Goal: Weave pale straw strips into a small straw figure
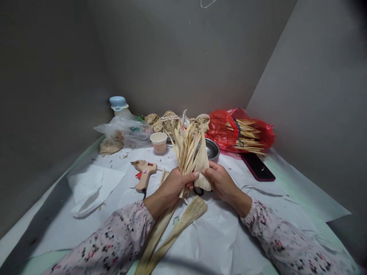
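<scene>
Both of my hands grip a bundle of dried palm-like strips (186, 149) in front of me, its pale ribbons fanning upward. My left hand (172, 187) clasps the lower strips, and its long, darker strips (172, 233) trail down over my forearm towards the near edge. My right hand (219, 182) presses against a wider folded strip (203, 164) on the bundle's right side. Between my hands, a small black object (198, 191) is partly hidden. A hot glue gun (145, 172) lies just beyond my left hand.
White paper (218, 233) covers the table, with crumpled tissue (91, 189) at left. Behind stand a paper cup (158, 142), a steel bowl (212, 149), woven pieces (169, 122), and a red bag of strips (237, 131). A phone (257, 166) lies at right. Grey walls enclose the table.
</scene>
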`<state>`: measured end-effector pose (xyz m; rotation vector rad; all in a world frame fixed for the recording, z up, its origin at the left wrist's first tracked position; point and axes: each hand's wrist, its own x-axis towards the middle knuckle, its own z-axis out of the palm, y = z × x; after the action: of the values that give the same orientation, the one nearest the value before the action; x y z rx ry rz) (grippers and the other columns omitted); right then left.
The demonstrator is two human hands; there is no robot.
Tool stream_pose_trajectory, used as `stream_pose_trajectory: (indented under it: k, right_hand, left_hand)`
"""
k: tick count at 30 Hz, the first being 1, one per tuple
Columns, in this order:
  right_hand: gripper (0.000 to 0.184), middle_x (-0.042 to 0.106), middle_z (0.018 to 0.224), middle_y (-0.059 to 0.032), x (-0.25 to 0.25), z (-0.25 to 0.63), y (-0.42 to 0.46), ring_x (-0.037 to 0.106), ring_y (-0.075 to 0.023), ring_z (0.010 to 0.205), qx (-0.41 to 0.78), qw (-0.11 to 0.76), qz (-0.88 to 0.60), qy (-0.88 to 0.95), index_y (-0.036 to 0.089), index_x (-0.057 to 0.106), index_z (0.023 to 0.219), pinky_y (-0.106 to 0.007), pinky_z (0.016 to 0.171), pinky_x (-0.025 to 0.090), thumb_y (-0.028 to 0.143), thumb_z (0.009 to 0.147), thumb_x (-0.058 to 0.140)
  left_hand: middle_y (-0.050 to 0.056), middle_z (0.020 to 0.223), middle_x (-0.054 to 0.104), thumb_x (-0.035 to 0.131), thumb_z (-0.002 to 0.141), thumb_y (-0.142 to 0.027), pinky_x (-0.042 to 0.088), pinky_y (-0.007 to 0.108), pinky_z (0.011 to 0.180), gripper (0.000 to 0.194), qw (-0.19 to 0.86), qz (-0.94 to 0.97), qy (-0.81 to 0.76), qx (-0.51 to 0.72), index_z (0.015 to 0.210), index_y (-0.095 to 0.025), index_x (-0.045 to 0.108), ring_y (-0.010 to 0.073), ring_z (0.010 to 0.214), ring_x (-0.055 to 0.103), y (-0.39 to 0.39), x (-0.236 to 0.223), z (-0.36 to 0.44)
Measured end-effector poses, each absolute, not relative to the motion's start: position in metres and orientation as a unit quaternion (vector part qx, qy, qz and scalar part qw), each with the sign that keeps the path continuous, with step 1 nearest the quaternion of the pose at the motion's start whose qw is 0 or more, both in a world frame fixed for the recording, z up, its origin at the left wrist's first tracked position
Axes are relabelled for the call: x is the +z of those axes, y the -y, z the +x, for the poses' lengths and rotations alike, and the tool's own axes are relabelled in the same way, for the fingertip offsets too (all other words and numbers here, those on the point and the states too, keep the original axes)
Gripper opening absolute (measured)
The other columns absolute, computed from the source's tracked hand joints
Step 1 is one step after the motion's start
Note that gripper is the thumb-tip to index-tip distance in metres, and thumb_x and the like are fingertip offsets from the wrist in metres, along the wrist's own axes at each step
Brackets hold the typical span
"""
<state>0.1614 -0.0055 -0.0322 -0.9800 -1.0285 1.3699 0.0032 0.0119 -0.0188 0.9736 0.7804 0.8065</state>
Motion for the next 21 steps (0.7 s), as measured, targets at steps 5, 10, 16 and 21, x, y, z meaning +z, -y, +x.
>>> stream_pose_trajectory:
  k: [5, 10, 16, 21]
  right_hand:
    - [0.031, 0.071, 0.081, -0.0042, -0.033, 0.1621, 0.0056, 0.064, -0.0197, 0.067, 0.596, 0.538, -0.401, 0.442, 0.017, 0.066, 0.1, -0.03, 0.063, 0.05, 0.021, 0.07, 0.06]
    - [0.032, 0.072, 0.087, -0.0057, -0.0327, 0.1614, 0.0066, 0.066, -0.022, 0.075, 0.599, 0.516, -0.387, 0.475, 0.018, 0.065, 0.106, -0.033, 0.069, 0.052, 0.024, 0.074, 0.061]
    - [0.022, 0.072, 0.084, -0.0044, -0.0297, 0.1613, 0.0068, 0.066, -0.0203, 0.074, 0.572, 0.498, -0.406, 0.511, 0.017, 0.068, 0.095, -0.031, 0.069, 0.051, 0.028, 0.075, 0.064]
    - [0.015, 0.071, 0.071, -0.0021, -0.024, 0.1594, 0.0088, 0.065, -0.0187, 0.064, 0.553, 0.488, -0.42, 0.528, 0.017, 0.066, 0.085, -0.029, 0.062, 0.05, 0.028, 0.076, 0.061]
  left_hand:
    - [-0.005, 0.048, 0.045, 0.08, 0.065, -0.036, 0.035, 0.021, 0.047, 0.033, 0.728, 0.439, -0.361, 0.383, 0.062, -0.015, 0.054, 0.0075, 0.044, 0.041, -0.0109, -0.0175, 0.0035]
    - [-0.004, 0.048, 0.048, 0.082, 0.062, -0.036, 0.032, 0.021, 0.046, 0.033, 0.722, 0.439, -0.356, 0.399, 0.061, -0.014, 0.058, 0.0078, 0.045, 0.041, -0.0107, -0.0165, 0.0044]
    - [-0.003, 0.05, 0.051, 0.086, 0.056, -0.032, 0.032, 0.02, 0.045, 0.032, 0.717, 0.431, -0.367, 0.405, 0.066, -0.013, 0.062, 0.0072, 0.046, 0.042, -0.0106, -0.0143, 0.0052]
    - [-0.004, 0.046, 0.047, 0.084, 0.06, -0.036, 0.031, 0.02, 0.043, 0.034, 0.726, 0.43, -0.369, 0.39, 0.062, -0.014, 0.059, 0.0071, 0.043, 0.041, -0.0107, -0.0174, 0.0042]
